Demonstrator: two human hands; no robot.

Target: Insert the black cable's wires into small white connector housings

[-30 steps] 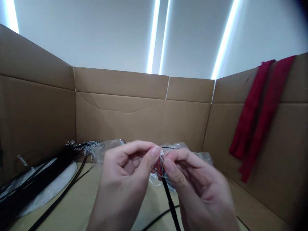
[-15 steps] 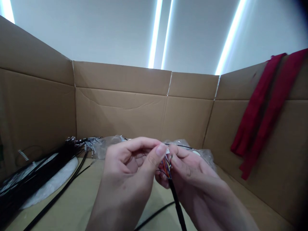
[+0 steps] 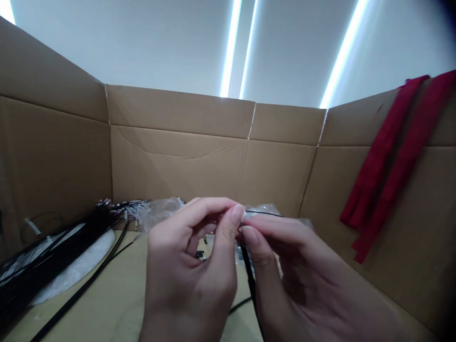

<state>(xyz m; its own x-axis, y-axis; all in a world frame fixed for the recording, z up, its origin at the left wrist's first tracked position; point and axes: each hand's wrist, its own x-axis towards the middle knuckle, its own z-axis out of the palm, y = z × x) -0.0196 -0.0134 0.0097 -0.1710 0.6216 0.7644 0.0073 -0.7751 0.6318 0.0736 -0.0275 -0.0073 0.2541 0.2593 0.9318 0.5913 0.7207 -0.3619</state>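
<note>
Both of my hands meet at the centre of the view. My left hand (image 3: 188, 280) pinches the tip of a black cable (image 3: 249, 275) between thumb and forefinger. My right hand (image 3: 285, 270) grips the same cable just below, thumb pressed against its end. The cable's coloured wire ends are almost fully hidden between my fingertips. The black sheath runs down between my wrists and off the bottom of the frame.
A bundle of black cables with small white connectors (image 3: 53, 256) lies at the left on white sheets. Crinkled clear plastic bags (image 3: 160, 211) sit behind my hands. Cardboard walls (image 3: 178, 156) surround the work surface. A red cloth (image 3: 388, 161) hangs over the right wall.
My fingertips have closed together over the coloured wire ends, which showed earlier. Both hands sit slightly higher and closer, and the view has shifted a little.
</note>
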